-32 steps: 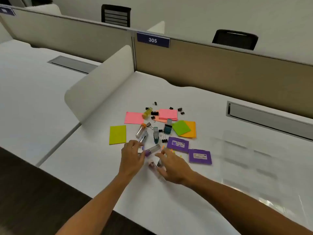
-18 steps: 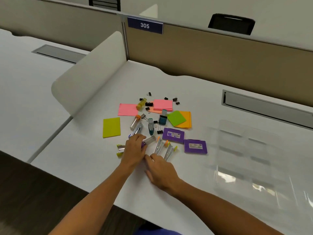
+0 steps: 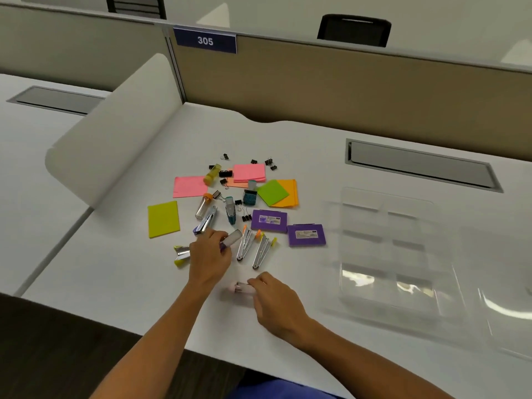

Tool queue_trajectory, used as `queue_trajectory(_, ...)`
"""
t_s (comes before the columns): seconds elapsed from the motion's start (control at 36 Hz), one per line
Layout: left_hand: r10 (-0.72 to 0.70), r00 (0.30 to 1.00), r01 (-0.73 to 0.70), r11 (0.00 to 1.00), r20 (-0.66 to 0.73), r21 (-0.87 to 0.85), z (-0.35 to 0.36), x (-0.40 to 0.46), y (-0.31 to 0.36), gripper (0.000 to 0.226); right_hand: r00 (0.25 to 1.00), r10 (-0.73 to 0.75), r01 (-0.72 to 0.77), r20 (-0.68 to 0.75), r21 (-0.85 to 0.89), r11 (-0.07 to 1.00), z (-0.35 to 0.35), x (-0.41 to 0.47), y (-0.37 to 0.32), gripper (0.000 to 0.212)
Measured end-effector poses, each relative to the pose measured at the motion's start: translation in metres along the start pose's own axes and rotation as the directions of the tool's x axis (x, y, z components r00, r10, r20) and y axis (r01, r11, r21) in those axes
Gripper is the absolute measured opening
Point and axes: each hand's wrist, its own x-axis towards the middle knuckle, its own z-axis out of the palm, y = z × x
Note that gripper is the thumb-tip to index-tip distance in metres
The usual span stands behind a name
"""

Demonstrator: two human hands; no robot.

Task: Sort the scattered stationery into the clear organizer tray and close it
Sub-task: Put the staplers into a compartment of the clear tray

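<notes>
Scattered stationery lies mid-desk: pink sticky notes [image 3: 186, 186], a yellow-green pad [image 3: 163, 218], two purple boxes [image 3: 269, 221], several black binder clips [image 3: 270, 164], small staplers [image 3: 205, 223] and two staple removers [image 3: 244, 245]. The clear organizer tray [image 3: 385, 251] lies open at the right. My left hand [image 3: 209, 254] grips a clear purple-capped tube [image 3: 232, 239]. My right hand [image 3: 276, 300], nearer the desk's front edge, pinches a small pink-ended clear tube [image 3: 241, 287].
A curved white divider [image 3: 115, 133] rises left of the pile. A beige partition with a "305" sign [image 3: 205, 40] closes the back. A grey cable hatch [image 3: 420, 165] sits behind the tray. The desk's front edge [image 3: 172, 341] runs just below my wrists.
My right hand has drawn back toward the front edge with the small pink-ended tube. My left hand stays on the purple-capped tube. The camera has tilted down and closer.
</notes>
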Motion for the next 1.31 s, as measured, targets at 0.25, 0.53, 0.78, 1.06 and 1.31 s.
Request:
queue_trajectory(0.25,0.028,0.999,-0.034,0.940,-0.021,-0.340,-0.001,-0.037,0.057,0.028,0.965,0.072,0.013,-0.251,0.321,0.947,-0.043,-0.075,0.038,0.035)
queue_trajectory(0.53,0.308,0.941,-0.232,0.889,0.140,-0.396,0.032,-0.060,0.148,0.031,0.699,0.479,-0.092,-0.531,0.598,0.796,-0.083,-0.158,0.102,0.039)
queue_trajectory(0.78,0.513,0.699,-0.491,0.851,0.498,-0.187,0.076,-0.068,0.225,0.026,0.563,0.605,-0.118,-0.563,0.669,0.733,-0.100,-0.195,0.127,0.035)
queue_trajectory(1.06,0.502,0.584,-0.685,0.726,0.638,0.055,0.101,-0.065,0.248,0.019,0.503,0.636,-0.110,-0.585,0.686,0.719,-0.104,-0.216,0.137,0.038)
queue_trajectory(1.31,0.474,0.525,-0.734,0.673,0.707,0.094,0.100,-0.059,0.242,0.018,0.514,0.661,-0.139,-0.546,0.708,0.693,-0.100,-0.217,0.140,0.039)
